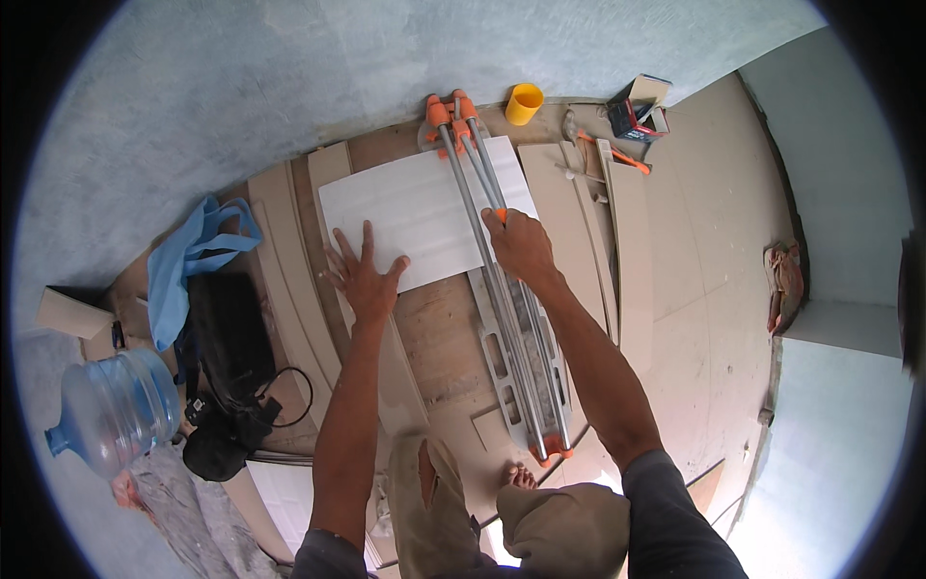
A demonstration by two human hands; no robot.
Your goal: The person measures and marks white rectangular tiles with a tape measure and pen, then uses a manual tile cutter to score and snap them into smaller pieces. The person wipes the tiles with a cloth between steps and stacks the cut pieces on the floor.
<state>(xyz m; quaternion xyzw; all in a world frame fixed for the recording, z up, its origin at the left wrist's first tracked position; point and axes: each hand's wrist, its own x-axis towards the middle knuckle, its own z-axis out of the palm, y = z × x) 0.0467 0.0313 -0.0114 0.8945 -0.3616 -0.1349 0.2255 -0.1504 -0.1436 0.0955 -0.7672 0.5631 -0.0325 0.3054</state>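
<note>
Head view: our left hand [367, 280] rests with fingers and thumb spread on the white tile [415, 207], at its near left part. Our right hand [521, 246] is curled round the orange handle [501, 214] of the cutter [503, 320]. The tile lies crosswise under the rails [453, 164], toward their far end, showing on both sides. We judge the placing done and the tile not yet parted; whether it is scored we cannot tell. Beige strips [297, 241] lie to the left, others to the right. Beyond, we see a yellow cup [524, 104] and a box [639, 116] far right; leftward, a blue bag [178, 275], a black bag [231, 333] and, nearer, a jug [116, 410].
</note>
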